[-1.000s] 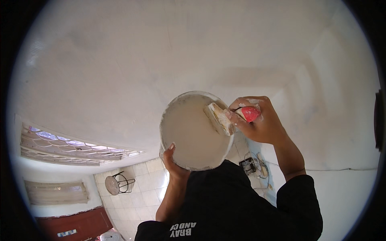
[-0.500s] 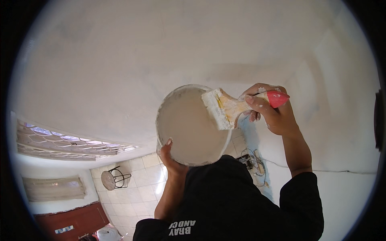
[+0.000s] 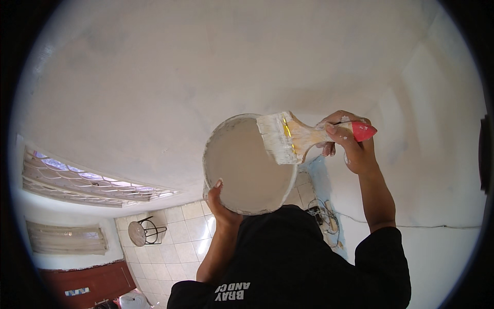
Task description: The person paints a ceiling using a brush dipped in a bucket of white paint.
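My left hand [image 3: 220,202] grips the near rim of a round white bucket [image 3: 246,164] filled with pale beige paint, held up in front of my chest. My right hand [image 3: 349,142] holds a wide paintbrush [image 3: 301,137] by its wooden handle with a red tip. The brush's paint-coated bristles lie over the bucket's upper right rim, pointing left. My black sleeves and shirt fill the lower middle of the view.
A white wall [image 3: 206,67] spans the upper view close ahead. A barred window [image 3: 82,180] is at the left. Far below lie a tiled floor [image 3: 180,226], a round stool [image 3: 144,232], tangled cables [image 3: 324,213] and a red-brown door [image 3: 87,283].
My right hand has lifted the brush out of the bucket and drawn it to the right, so the bristles now rest across the rim. The bucket stays in my left hand.
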`<state>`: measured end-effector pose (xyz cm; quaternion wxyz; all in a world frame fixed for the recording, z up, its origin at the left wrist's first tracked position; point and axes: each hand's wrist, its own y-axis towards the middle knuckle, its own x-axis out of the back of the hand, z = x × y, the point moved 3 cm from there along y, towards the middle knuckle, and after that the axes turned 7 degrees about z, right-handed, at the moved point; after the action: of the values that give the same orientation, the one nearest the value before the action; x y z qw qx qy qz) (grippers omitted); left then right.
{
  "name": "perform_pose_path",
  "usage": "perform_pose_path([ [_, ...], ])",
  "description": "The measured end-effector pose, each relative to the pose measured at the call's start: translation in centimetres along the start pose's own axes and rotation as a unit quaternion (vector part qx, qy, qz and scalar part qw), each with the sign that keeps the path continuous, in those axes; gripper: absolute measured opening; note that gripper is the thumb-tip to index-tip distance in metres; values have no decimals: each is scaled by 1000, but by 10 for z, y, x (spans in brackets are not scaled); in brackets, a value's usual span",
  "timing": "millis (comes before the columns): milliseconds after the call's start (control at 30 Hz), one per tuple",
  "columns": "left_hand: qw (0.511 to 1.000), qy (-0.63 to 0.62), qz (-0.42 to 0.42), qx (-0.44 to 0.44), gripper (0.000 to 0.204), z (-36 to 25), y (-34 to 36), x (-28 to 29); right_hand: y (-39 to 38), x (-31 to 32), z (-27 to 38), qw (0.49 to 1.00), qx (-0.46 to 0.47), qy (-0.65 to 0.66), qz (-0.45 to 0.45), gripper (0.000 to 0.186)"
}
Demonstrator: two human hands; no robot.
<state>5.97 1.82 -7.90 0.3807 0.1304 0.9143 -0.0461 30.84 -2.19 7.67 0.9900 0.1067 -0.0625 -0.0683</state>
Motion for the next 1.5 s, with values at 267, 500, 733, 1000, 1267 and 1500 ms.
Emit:
perform_pose_path([
  [267, 790, 557, 40, -254, 40, -12, -9, -19, -7, 30, -9, 999, -16, -31, 13, 16],
  [500, 987, 137, -27, -80, 33, 4, 0, 0, -4, 27, -13, 997, -80, 1, -10, 16],
  [733, 997, 44, -55, 19, 41, -7, -2, -1, 1, 12, -13, 998, -59, 11, 32, 15],
  [1000, 988, 112, -102, -19, 43, -25, -19, 1, 8, 0, -5, 995, -29, 44, 82, 15],
  [1267, 989, 42, -135, -31, 44, -42, -28, 0, 19, -16, 8, 991, -32, 69, 106, 15],
  [1500, 988, 66, -123, -61, 45, -46, -26, 23, 28, -31, 10, 991, -6, 60, 118, 16],
])
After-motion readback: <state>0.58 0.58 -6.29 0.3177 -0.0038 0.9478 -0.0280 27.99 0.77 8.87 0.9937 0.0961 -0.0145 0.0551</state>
